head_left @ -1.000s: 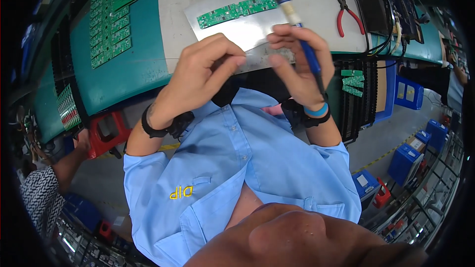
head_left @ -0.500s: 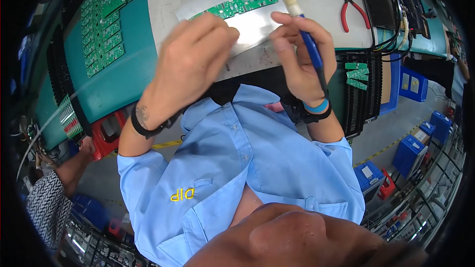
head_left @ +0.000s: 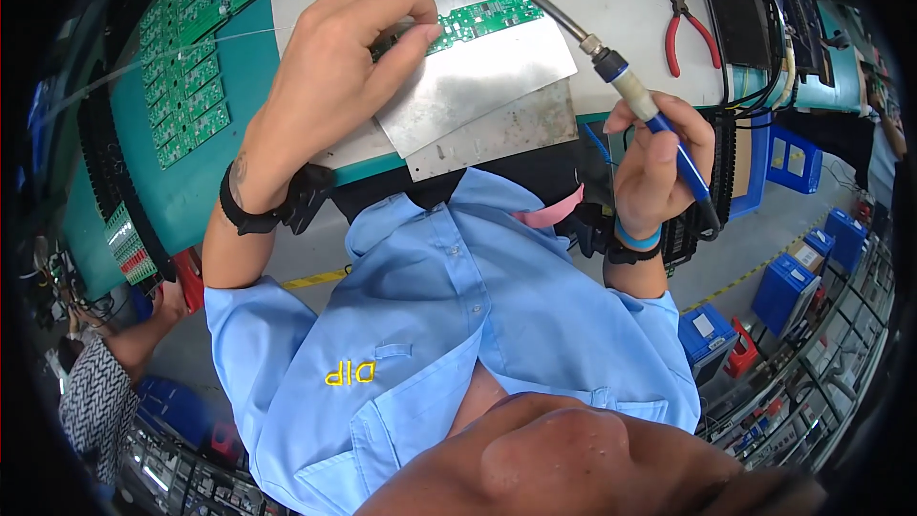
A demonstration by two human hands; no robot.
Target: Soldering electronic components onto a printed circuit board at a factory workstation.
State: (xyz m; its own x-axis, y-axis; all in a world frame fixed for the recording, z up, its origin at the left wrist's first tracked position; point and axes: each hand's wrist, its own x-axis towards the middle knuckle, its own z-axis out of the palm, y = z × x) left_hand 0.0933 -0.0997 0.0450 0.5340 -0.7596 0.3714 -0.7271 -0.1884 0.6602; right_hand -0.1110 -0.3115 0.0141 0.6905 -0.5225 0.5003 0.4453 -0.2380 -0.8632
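A long green circuit board (head_left: 487, 19) lies on a shiny metal plate (head_left: 487, 81). My left hand (head_left: 349, 62) covers the board's left end, its thumb and fingertips closed at the edge there. A thin pale wire (head_left: 253, 35) runs in from the left and disappears behind this hand; whether the fingers grip it too is hidden. My right hand (head_left: 664, 162) has its fingers wrapped round a blue-handled soldering iron (head_left: 635, 96). The iron slants up and left, its bent tip close to the board's right end; I cannot tell if they touch.
Red-handled pliers (head_left: 676, 24) lie right of the plate, near black cables (head_left: 759, 86). On the green mat (head_left: 248, 124) at left sits a panel of several small green boards (head_left: 186, 86). Another person's arm (head_left: 148, 330) shows at far left. Blue bins (head_left: 788, 291) stand at right.
My left hand has moved up and left onto the board's end. The soldering iron, in my right hand, has swung down and right, its tip now by the board's right end.
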